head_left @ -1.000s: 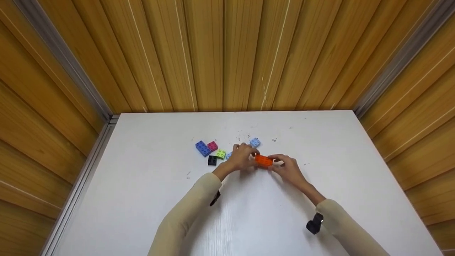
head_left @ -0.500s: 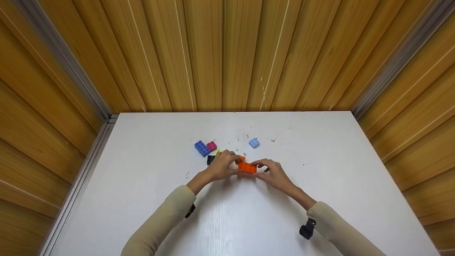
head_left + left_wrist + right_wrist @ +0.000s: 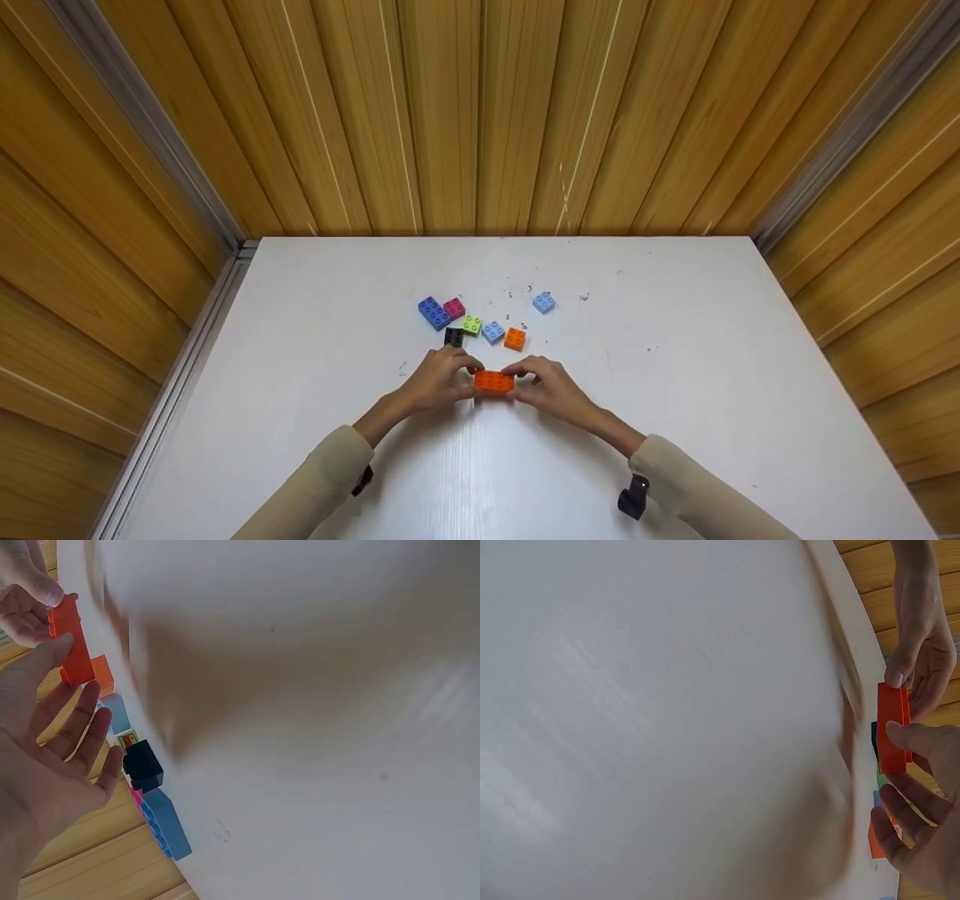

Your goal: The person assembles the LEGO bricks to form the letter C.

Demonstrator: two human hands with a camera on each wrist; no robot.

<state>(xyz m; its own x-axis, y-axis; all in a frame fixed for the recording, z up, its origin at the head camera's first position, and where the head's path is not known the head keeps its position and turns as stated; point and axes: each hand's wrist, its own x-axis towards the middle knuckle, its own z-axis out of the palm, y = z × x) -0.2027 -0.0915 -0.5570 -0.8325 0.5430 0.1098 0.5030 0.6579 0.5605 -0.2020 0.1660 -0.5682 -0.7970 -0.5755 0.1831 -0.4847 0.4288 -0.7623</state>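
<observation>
A long orange-red toy building brick [image 3: 494, 381] with two rows of studs is held level between both hands, looking slightly raised off the white table. My left hand [image 3: 435, 381] pinches its left end; in the left wrist view the thumb presses the brick's near side [image 3: 75, 660] and the other fingers spread loosely. On the right end, my right hand [image 3: 553, 386] pinches with thumb and fingers, seen also in the right wrist view with the brick [image 3: 891, 709]. Just beyond the hands sit a small orange brick [image 3: 514, 339], a light blue brick [image 3: 493, 332] and a black brick [image 3: 454, 337].
Farther left lie a lime brick [image 3: 472, 325], a pink brick [image 3: 454, 307] and a long blue brick [image 3: 434, 313]. Another light blue brick [image 3: 544, 302] sits apart at the back right. The white table [image 3: 675, 360] meets wood-patterned walls [image 3: 502, 112] behind.
Both hands have brought the long orange-red brick left and toward the person. The row of smaller bricks, partly hidden behind the left hand before, now shows beyond the hands.
</observation>
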